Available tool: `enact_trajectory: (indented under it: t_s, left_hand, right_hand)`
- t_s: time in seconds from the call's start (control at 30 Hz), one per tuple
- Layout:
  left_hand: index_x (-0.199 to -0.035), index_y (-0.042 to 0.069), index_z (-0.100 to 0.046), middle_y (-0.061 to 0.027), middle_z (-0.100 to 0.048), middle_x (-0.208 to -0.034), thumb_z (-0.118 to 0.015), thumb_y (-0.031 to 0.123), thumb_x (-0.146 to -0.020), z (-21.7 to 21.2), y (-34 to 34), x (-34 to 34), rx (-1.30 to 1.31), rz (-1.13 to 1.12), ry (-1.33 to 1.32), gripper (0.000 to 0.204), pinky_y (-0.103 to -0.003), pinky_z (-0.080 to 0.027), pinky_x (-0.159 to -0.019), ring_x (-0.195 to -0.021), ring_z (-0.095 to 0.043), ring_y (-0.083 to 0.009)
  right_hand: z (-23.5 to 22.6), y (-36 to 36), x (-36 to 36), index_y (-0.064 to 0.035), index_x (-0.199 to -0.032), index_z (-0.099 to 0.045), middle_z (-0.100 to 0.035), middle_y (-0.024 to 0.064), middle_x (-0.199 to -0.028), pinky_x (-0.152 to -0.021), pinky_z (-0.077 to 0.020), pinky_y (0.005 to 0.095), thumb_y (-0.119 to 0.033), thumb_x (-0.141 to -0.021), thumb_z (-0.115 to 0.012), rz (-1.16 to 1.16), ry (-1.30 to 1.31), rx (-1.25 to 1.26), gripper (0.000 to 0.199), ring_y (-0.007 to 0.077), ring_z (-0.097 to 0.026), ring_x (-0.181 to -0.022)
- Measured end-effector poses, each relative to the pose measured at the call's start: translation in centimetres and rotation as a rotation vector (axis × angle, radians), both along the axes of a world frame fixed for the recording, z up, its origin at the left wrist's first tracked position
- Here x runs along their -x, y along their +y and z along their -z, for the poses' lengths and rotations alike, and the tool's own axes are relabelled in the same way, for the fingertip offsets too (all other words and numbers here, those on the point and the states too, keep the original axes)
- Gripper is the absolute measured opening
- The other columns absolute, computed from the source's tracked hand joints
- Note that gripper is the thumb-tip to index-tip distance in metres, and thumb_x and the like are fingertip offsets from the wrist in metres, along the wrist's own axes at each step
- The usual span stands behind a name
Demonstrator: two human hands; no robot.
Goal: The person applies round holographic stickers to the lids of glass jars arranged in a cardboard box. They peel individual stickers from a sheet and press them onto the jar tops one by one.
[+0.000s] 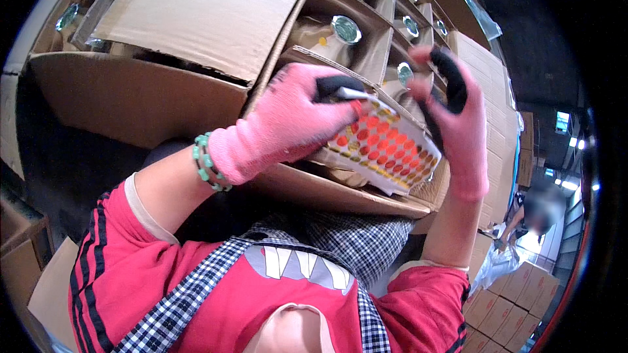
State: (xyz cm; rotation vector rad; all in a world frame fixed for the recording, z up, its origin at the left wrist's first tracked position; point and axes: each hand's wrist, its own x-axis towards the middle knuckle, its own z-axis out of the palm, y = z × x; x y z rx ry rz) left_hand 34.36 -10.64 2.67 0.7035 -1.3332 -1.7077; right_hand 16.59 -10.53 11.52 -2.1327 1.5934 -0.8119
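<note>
Your red shirt (216,291) is nearest in the head view. Beyond it, your gloved left hand (294,108) pinches a sheet of red and gold stickers (392,147) above an open carton (347,197), whose cardboard dividers (356,62) separate shiny-topped vessels (345,30). Your gloved right hand (461,108) hovers beside it, fingers curled but parted.

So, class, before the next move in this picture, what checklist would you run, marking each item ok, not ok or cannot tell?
1. Left hand gripping the sticker sheet: ok.
2. Right hand open, not gripping the sheet: ok.
3. Right hand carrying a loose sticker: cannot tell; its fingertips are blurred.
4. Carton open: ok; silver-rimmed vessels show in its divided cells.
5. Dots on all vessels: cannot tell; one yellow dot shows clearly.
</note>
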Motion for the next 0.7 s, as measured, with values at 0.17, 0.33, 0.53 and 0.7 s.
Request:
enact_trajectory:
  t_s: [0.17,0.33,0.53,0.7]
  left_hand:
    - [-0.090,-0.001,-0.059,-0.0004,-0.058,-0.077,-0.060,0.011,-0.078,0.3,-0.1,0.4,0.090,-0.008,0.041,0.017,-0.019,-0.043,-0.063,-0.071,-0.052,-0.0054]
    - [-0.095,-0.002,-0.057,-0.0026,-0.059,-0.086,-0.060,0.008,-0.077,0.2,-0.2,0.6,0.032,-0.030,0.043,0.021,-0.020,-0.044,-0.069,-0.077,-0.053,-0.0066]
    - [-0.097,-0.002,-0.056,-0.0036,-0.059,-0.088,-0.062,0.007,-0.075,0.4,-0.2,1.2,0.145,-0.024,0.040,0.024,-0.021,-0.045,-0.071,-0.079,-0.054,-0.0083]
    - [-0.080,-0.001,-0.060,0.0004,-0.055,-0.070,-0.060,0.015,-0.078,0.0,-0.1,0.6,0.036,-0.048,0.041,0.015,-0.019,-0.040,-0.059,-0.068,-0.048,-0.0037]
  right_hand:
    - [0.1,3.3,0.6,0.0000,-0.075,-0.056,-0.055,0.0119,-0.070,-0.067,-0.0420,0.0335,-0.014,-0.062,-0.069,0.040,0.191,-0.151,0.024,0.0268,-0.055,-0.072]
    - [0.3,3.6,1.2,0.0002,-0.069,-0.054,-0.052,0.0150,-0.065,-0.064,-0.0397,0.0363,-0.014,-0.067,-0.064,-0.036,0.348,-0.061,0.017,0.0309,-0.051,-0.068]
    - [-0.1,3.9,1.4,0.0018,-0.078,-0.058,-0.057,0.0119,-0.075,-0.072,-0.0422,0.0309,-0.001,-0.062,-0.063,0.072,0.342,-0.150,0.017,0.0244,-0.055,-0.076]
    - [0.0,3.9,1.1,0.0006,-0.074,-0.056,-0.054,0.0125,-0.070,-0.067,-0.0409,0.0330,-0.010,-0.064,-0.065,-0.012,0.248,-0.057,0.017,0.0274,-0.052,-0.070]
